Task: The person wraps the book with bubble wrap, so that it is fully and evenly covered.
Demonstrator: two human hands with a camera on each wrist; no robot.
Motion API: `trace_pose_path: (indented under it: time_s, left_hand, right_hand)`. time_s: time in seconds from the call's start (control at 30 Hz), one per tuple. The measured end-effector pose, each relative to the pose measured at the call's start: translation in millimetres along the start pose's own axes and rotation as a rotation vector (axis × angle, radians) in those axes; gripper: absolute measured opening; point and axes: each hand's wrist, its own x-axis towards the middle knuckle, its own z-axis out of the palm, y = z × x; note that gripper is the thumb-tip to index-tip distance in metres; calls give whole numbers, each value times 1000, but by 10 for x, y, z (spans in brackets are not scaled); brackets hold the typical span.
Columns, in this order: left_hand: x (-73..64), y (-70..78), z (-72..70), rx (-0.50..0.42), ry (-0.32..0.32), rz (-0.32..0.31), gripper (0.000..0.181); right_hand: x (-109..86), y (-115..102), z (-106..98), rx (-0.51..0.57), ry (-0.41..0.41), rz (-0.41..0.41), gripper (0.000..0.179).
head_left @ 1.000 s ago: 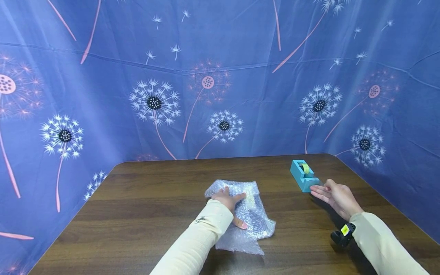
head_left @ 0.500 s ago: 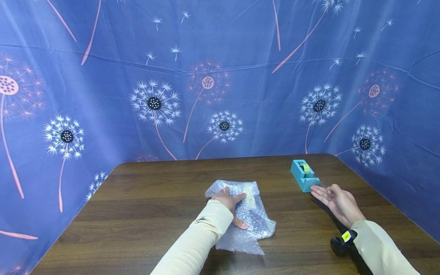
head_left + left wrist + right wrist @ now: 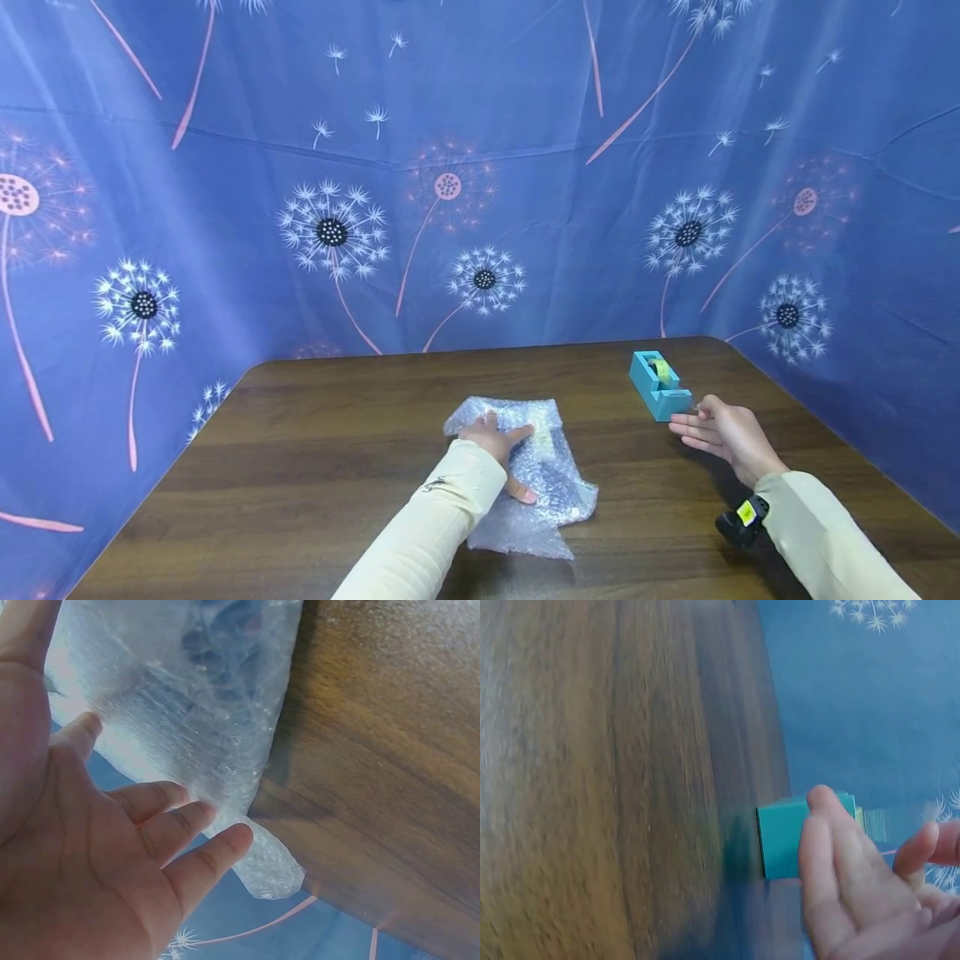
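My left hand (image 3: 489,442) lies with spread fingers on a folded piece of bubble wrap (image 3: 553,483) in the middle of the table. In the left wrist view the bubble wrap (image 3: 202,712) bulges up, with the fingertips against its side. To the right, my right hand (image 3: 731,433) is at the front of a turquoise tape dispenser (image 3: 660,387), its thumb and index finger pinching the loose end of the clear tape (image 3: 889,823). The remaining fingers stretch out straight alongside the dispenser's front, covering part of the dispenser (image 3: 780,840) in the right wrist view.
The brown wooden table (image 3: 337,467) ends at a blue cloth (image 3: 555,183) with a dandelion print, hanging behind and at both sides. The dispenser stands near the table's back right corner. A black wrist camera (image 3: 742,521) sits under the right sleeve.
The right hand has turned a little at the wrist and shifted slightly toward the tape dispenser. The left hand stays on the bubble wrap. The head view has tilted slightly.
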Motion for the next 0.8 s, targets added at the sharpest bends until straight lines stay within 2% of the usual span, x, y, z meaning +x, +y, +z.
trace_pose_path:
  time_s: [0.27, 0.4, 0.5, 0.6, 0.8]
  left_hand:
    - [-5, 45, -4, 6, -25, -4, 95]
    - [7, 47, 9, 15, -20, -10, 94]
    - [16, 41, 13, 24, -15, -6, 94]
    - [29, 28, 16, 25, -16, -1, 97]
    - [64, -6, 45, 32, -18, 4, 101]
  right_hand:
    - [-50, -30, -31, -94, 81, 59, 32]
    - [-40, -40, -42, -158, 97, 73, 53]
    - [-18, -38, -45, -206, 95, 102, 61]
    - [5, -17, -42, -197, 68, 164, 55]
    - [57, 6, -10, -149, 21, 292, 27]
